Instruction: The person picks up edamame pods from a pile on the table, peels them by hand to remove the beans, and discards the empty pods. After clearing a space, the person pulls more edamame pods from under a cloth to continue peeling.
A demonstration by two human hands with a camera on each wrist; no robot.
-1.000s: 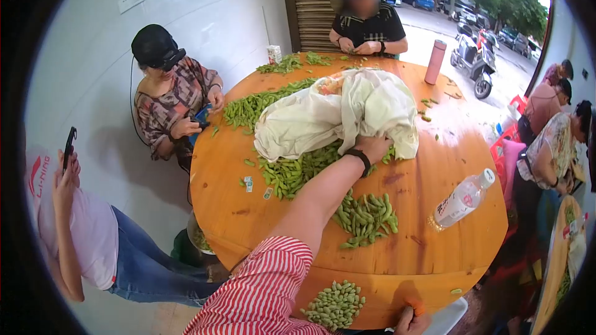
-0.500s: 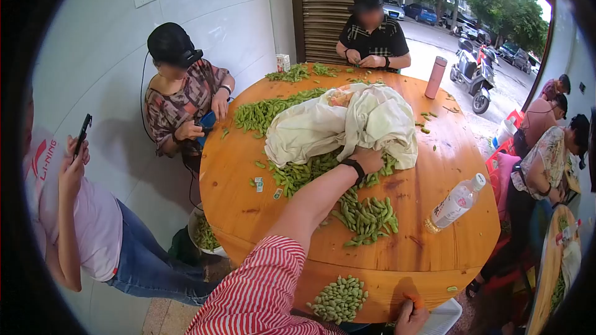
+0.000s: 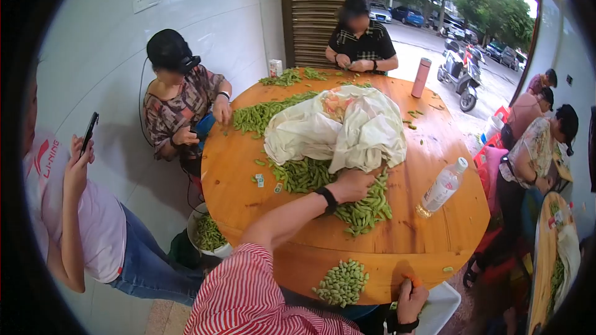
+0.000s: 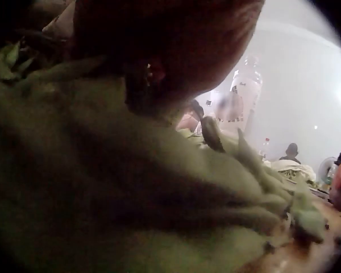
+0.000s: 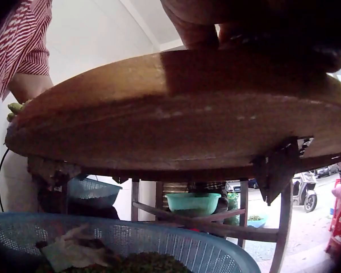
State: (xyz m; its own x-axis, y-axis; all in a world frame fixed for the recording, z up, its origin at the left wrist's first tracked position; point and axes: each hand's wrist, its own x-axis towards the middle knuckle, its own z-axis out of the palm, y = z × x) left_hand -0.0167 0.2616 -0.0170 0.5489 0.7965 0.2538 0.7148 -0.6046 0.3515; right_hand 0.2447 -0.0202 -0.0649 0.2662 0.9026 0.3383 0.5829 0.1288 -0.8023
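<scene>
In the head view my left hand reaches across the table to a heap of green soybean pods, low over them beside a white cloth sack. Its fingers are hidden in that view. Pods fill the left wrist view, with the dark hand over them. A smaller pile of pods spreads just below this hand. At the table's near edge, my right hand rests with fingers loosely bent and something orange at the thumb. Beside it sits a pile of pale green shelled beans.
A drink bottle and a pink flask stand on the round wooden table. A white tub is below the near edge; a blue basket lies under it. Other people sit around, and one stands at left holding a phone.
My left hand has moved back from the cloth sack toward me, and pods now join up with the smaller pile. My right hand has stayed at the table edge. The head view has shifted slightly.
</scene>
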